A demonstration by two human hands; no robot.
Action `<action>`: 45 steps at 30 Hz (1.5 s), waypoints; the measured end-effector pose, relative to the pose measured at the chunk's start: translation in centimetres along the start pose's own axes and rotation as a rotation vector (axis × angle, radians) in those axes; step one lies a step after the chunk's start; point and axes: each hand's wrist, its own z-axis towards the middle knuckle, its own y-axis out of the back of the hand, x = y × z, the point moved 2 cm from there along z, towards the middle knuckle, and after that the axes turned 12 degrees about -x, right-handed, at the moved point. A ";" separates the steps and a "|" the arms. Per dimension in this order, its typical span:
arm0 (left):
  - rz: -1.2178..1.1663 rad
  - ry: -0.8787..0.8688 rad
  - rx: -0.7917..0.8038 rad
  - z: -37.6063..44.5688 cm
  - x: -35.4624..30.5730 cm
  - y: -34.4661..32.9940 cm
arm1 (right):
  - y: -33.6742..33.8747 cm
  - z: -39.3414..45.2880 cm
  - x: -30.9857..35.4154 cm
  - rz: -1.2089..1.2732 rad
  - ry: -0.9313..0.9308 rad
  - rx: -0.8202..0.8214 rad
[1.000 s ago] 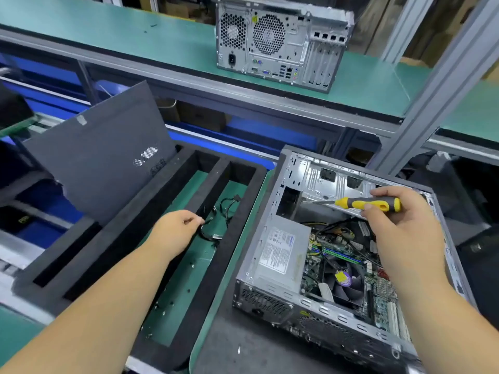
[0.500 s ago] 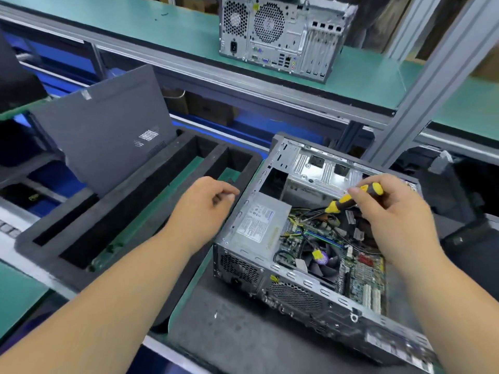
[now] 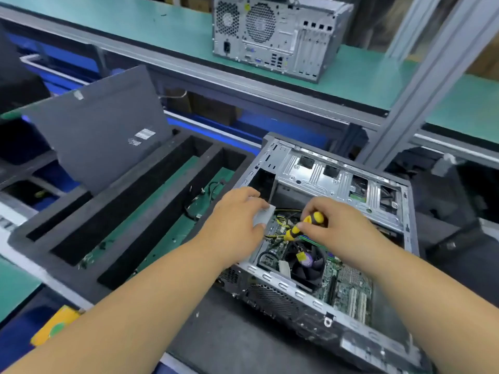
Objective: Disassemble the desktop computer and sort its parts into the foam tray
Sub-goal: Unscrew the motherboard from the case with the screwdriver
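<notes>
Fingers of the right hand (image 3: 337, 228) are curled round a yellow-and-black screwdriver (image 3: 303, 225), pinching its handle; the handle runs from upper right down to lower left, so the tip points down into the cables (image 3: 280, 221) beside the power supply (image 3: 263, 215). Whether the tip is seated on a screw cannot be told, as the hand and wires hide it. The left hand (image 3: 237, 222) lies on top of the power supply, fingers bent over its inner edge, apparently steadying it or about to lift it.

The power supply is the grey metal box in the near-left corner of the open computer case (image 3: 337, 184), mostly covered by the left hand. It lies directly under that hand and just to the left of the screwdriver tip, so the left hand is the nearer one for pulling it out, probably once its fastening and cables are freed.

The case lies on its side with its cover off. Inside are a round black cooling fan (image 3: 302, 263) close to the near wall, a green circuit board (image 3: 348, 287) to its right, and bare metal drive bays along the far wall.

The foam tray (image 3: 129, 217) sits just left of the case, touching or nearly touching it, its long slots running away from the viewer. A few loose wires (image 3: 205, 201) already lie in the slot nearest the case, and a dark panel (image 3: 102, 130) leans in its far end.

A second computer (image 3: 275, 33) stands on the green shelf behind.
</notes>
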 end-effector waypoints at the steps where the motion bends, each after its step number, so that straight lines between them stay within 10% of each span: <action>1: 0.021 0.013 0.002 0.0 -0.2 -0.2 | -0.2 0.5 -0.2 -0.008 0.027 0.054; 9: 0.150 0.038 -0.029 0.0 -1.3 -1.1 | -2.9 3.2 -1.3 0.053 0.209 0.305; 45: 0.214 0.065 0.012 0.3 -1.6 -0.8 | -6.1 2.0 -1.2 0.104 0.535 0.396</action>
